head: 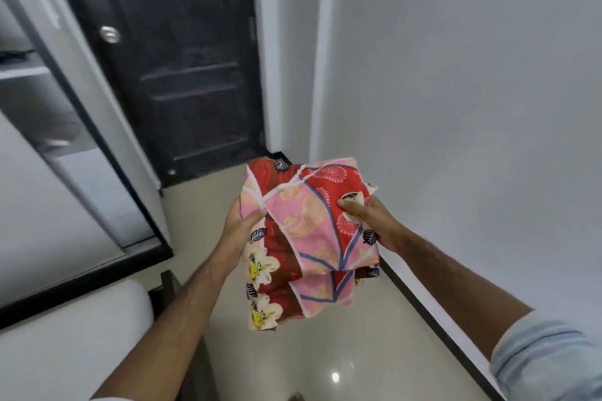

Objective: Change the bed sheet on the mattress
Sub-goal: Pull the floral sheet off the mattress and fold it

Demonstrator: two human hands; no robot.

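folded bed sheet (306, 231) gripped at both side edges.

We hold the folded sheet (306, 231) between our left hand (242, 224) and right hand (368, 218). The door (176, 68) stands ahead, the wall (472, 91) right, the mattress (75, 335) down left.

1. The sheet (309, 237), at centre, is seen to be matt printed cloth with raw, frayed edges.
2. The floor (325, 361), at the bottom, is shown as glossy polished tile.
3. The door (182, 75) is dark, matt panelled wood; its knob (109, 34) is shiny metal.
4. The sleeve (547, 358), lower right, is soft pale cloth.
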